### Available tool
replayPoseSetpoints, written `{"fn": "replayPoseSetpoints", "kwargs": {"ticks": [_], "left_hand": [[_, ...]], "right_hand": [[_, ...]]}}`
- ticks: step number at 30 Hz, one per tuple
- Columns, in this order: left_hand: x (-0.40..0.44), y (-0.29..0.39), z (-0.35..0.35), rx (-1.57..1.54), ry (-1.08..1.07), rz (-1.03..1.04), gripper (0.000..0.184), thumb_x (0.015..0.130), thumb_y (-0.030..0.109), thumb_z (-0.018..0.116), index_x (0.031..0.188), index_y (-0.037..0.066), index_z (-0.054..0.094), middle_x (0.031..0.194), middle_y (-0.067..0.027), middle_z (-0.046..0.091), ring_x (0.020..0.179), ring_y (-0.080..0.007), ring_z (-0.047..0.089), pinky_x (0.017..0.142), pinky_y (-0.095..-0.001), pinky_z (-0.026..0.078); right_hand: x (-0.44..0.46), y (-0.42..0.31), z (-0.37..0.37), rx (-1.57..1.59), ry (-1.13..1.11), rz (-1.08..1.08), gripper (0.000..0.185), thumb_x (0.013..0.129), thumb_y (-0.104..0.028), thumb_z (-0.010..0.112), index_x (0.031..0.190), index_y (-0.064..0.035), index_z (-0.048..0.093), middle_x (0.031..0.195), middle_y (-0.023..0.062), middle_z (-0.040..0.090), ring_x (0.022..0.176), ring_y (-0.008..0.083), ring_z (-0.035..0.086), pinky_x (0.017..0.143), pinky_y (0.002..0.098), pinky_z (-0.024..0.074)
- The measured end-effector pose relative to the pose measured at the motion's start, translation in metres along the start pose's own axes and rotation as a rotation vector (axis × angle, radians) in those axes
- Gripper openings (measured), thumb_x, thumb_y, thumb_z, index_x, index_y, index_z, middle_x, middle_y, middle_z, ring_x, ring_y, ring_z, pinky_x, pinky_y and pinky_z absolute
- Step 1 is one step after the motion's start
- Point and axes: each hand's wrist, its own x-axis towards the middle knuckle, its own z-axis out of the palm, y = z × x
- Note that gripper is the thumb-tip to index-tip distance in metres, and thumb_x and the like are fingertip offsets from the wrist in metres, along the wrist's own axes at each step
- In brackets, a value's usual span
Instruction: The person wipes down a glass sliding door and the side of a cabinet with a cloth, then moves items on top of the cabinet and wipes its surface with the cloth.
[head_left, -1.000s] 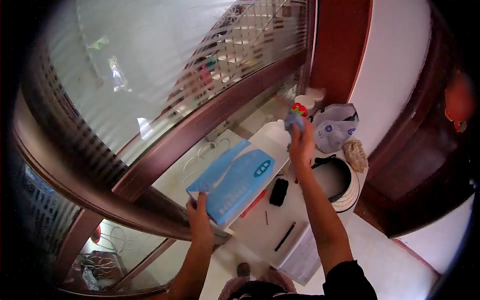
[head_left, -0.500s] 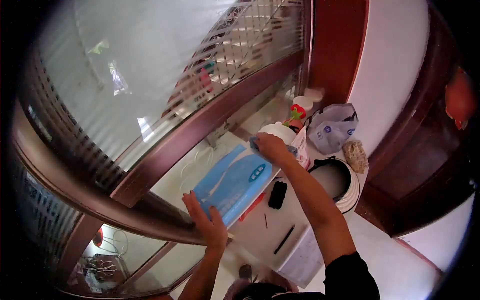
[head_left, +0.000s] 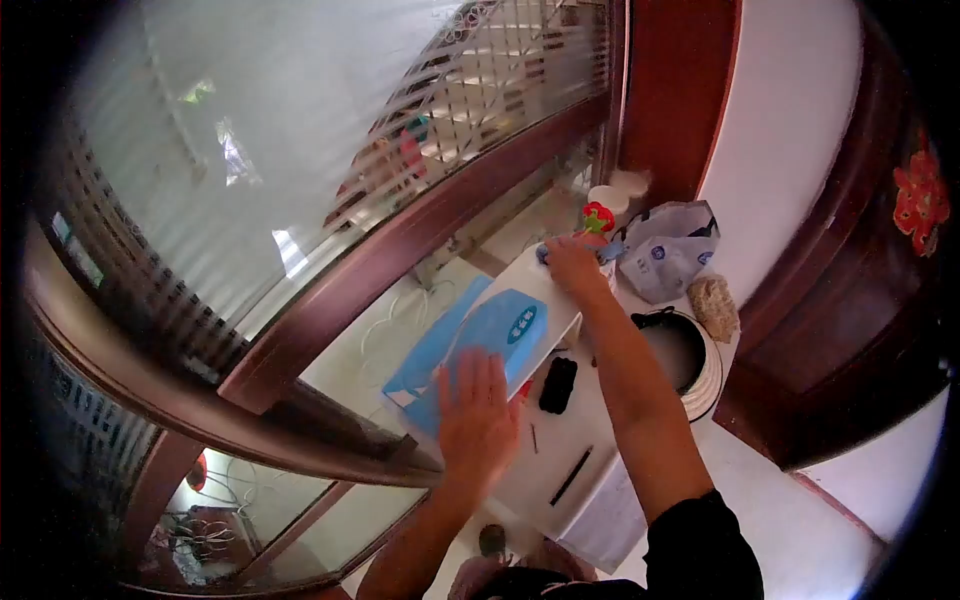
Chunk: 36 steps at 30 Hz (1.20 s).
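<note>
A blue tissue pack (head_left: 490,325) with a dark oval label lies on a white ledge by the glass. My left hand (head_left: 478,412), slightly blurred, is held with fingers stretched out over the pack's near edge; I cannot tell if it touches. Farther back, my right hand (head_left: 578,265) is closed on a blue-grey cloth (head_left: 610,252), which shows on both sides of the fingers. The hand is on the white surface near a red flower-shaped item (head_left: 598,217). Most of the cloth is hidden.
A grey plastic bag (head_left: 665,255), a beige bundle (head_left: 713,308) and a white-rimmed hat (head_left: 700,380) lie to the right. A black case (head_left: 557,385) and a black pen (head_left: 571,475) lie nearer. The wooden window frame (head_left: 420,245) borders the left side.
My right hand has moved away past the tissue pack's far end with the cloth. My left hand has shifted right from the pack's left end to its near side.
</note>
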Motion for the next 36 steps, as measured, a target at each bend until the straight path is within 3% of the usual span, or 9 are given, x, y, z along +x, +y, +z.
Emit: {"fn": "replayPoseSetpoints", "kwargs": {"ticks": [3, 12, 18, 21, 24, 27, 30, 33, 36], "left_hand": [[0.003, -0.008, 0.017, 0.186, 0.036, 0.041, 0.066, 0.088, 0.024, 0.060, 0.145, 0.001, 0.035, 0.151, -0.0219, 0.033, 0.142, -0.0374, 0.028, 0.116, -0.0550, 0.019], [0.005, -0.020, 0.010, 0.120, 0.031, 0.103, 0.056, 0.089, 0.017, 0.051, 0.143, 0.004, 0.039, 0.146, -0.0169, 0.041, 0.136, -0.0341, 0.037, 0.114, -0.0516, 0.025], [-0.001, -0.037, 0.009, 0.190, 0.017, 0.137, 0.076, 0.079, 0.011, 0.066, 0.147, 0.005, 0.032, 0.150, -0.0201, 0.034, 0.142, -0.0360, 0.028, 0.117, -0.0540, 0.014], [-0.003, -0.044, 0.015, 0.212, 0.136, 0.136, 0.074, 0.079, 0.010, 0.065, 0.146, 0.006, 0.034, 0.151, -0.0199, 0.034, 0.142, -0.0359, 0.027, 0.118, -0.0536, 0.013], [-0.001, -0.043, 0.009, 0.003, 0.079, 0.075, 0.067, 0.081, 0.005, 0.061, 0.144, 0.005, 0.038, 0.149, -0.0198, 0.036, 0.142, -0.0362, 0.028, 0.117, -0.0546, 0.014], [-0.012, -0.045, 0.002, -0.195, 0.185, 0.208, 0.063, 0.082, 0.004, 0.060, 0.141, 0.005, 0.039, 0.147, -0.0202, 0.038, 0.141, -0.0374, 0.028, 0.116, -0.0540, 0.017], [-0.047, -0.034, 0.002, -0.257, 0.365, 0.255, 0.048, 0.084, 0.007, 0.058, 0.131, 0.000, 0.048, 0.137, -0.0217, 0.047, 0.135, -0.0386, 0.038, 0.112, -0.0542, 0.026], [-0.060, -0.041, 0.003, -0.183, 0.477, 0.012, 0.049, 0.088, 0.008, 0.056, 0.134, -0.002, 0.045, 0.143, -0.0233, 0.041, 0.138, -0.0401, 0.034, 0.113, -0.0543, 0.025], [-0.055, -0.054, 0.007, -0.298, 0.567, -0.234, 0.053, 0.091, 0.010, 0.054, 0.140, -0.003, 0.038, 0.148, -0.0251, 0.032, 0.140, -0.0432, 0.028, 0.115, -0.0523, 0.023]], "right_hand": [[-0.006, -0.016, -0.016, -0.064, -0.210, 0.100, 0.040, 0.088, -0.021, 0.059, 0.126, -0.0077, 0.052, 0.119, 0.0141, 0.058, 0.112, 0.0366, 0.056, 0.084, 0.0478, 0.0516], [-0.075, -0.044, -0.045, -0.067, -0.059, -0.121, 0.048, 0.080, -0.006, 0.058, 0.127, -0.0034, 0.050, 0.123, 0.0184, 0.058, 0.112, 0.0380, 0.056, 0.097, 0.0531, 0.0425], [-0.112, -0.062, -0.059, 0.263, 0.121, -0.072, 0.045, 0.083, 0.000, 0.054, 0.128, -0.0043, 0.052, 0.122, 0.0207, 0.060, 0.117, 0.0393, 0.054, 0.099, 0.0507, 0.0418], [-0.138, -0.086, -0.075, 0.699, 0.169, 0.248, 0.037, 0.090, -0.008, 0.053, 0.127, -0.0032, 0.053, 0.119, 0.0223, 0.060, 0.115, 0.0422, 0.054, 0.095, 0.0462, 0.0447], [-0.167, -0.115, -0.097, 0.710, 0.261, 0.397, 0.034, 0.097, -0.019, 0.052, 0.127, -0.0017, 0.053, 0.113, 0.0176, 0.064, 0.106, 0.0360, 0.060, 0.089, 0.0388, 0.0478], [-0.188, -0.097, -0.096, 1.452, 0.209, 0.737, 0.036, 0.100, -0.026, 0.049, 0.128, -0.0024, 0.054, 0.110, 0.0103, 0.064, 0.100, 0.0238, 0.061, 0.088, 0.0319, 0.0471], [-0.184, -0.107, -0.129, 1.490, 0.379, 0.631, 0.036, 0.101, -0.028, 0.051, 0.126, -0.0031, 0.055, 0.109, 0.0042, 0.062, 0.098, 0.0138, 0.056, 0.088, 0.0283, 0.0457], [-0.156, -0.139, -0.163, 1.175, 0.392, 0.340, 0.033, 0.099, -0.026, 0.052, 0.124, -0.0044, 0.057, 0.111, 0.0093, 0.064, 0.104, 0.0218, 0.059, 0.092, 0.0342, 0.0462], [-0.129, -0.147, -0.102, 0.388, 0.425, -0.081, 0.028, 0.097, -0.021, 0.053, 0.117, -0.0024, 0.059, 0.106, 0.0171, 0.064, 0.109, 0.0344, 0.056, 0.097, 0.0452, 0.0419]]}}
